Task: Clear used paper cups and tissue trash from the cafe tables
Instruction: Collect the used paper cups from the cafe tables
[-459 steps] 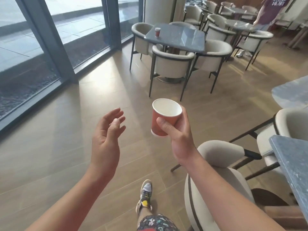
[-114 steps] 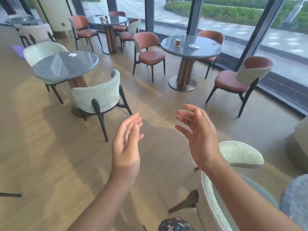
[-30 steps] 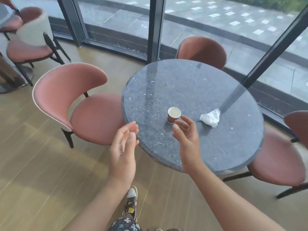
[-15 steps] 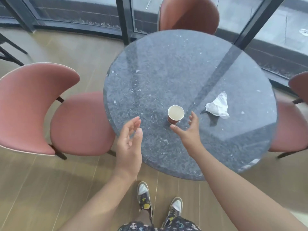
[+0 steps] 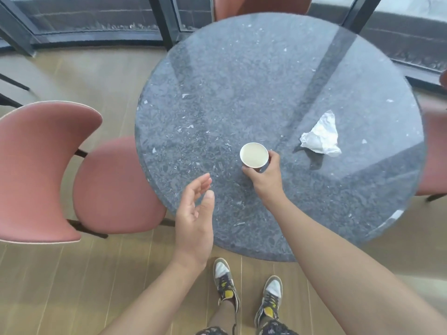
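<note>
1. The cup [image 5: 254, 155] stands upright near the middle of the table [image 5: 237, 76], a little toward the person's side. Its mouth faces up and its inside looks pale. I cannot tell whether it holds anything.
2. The right hand [image 5: 266, 178] grips the cup below the rim, with the thumb curled round its near left side and the fingers round its right side. I cannot tell whether the cup's base touches the table.
3. The left hand [image 5: 194, 223] hovers over the table's near edge, left of the cup and apart from it. Its palm is turned toward the cup, and its fingers are loosely bent, close together and holding nothing.
4. The tissue [image 5: 320, 139], white and crumpled, lies on the table toward its right edge, apart from the cup and the right hand.
5. A pink chair [image 5: 48, 165] stands at the table's left side, its seat reaching the table's edge.
6. A second chair [image 5: 261, 6] shows at the far edge and a third chair [image 5: 435, 153] at the right edge.
7. Two shoes [image 5: 226, 281] stand on the wooden floor [image 5: 72, 286] just by the table's near edge.
8. Dark window frames [image 5: 167, 20] rise beyond the table's far side.
</note>
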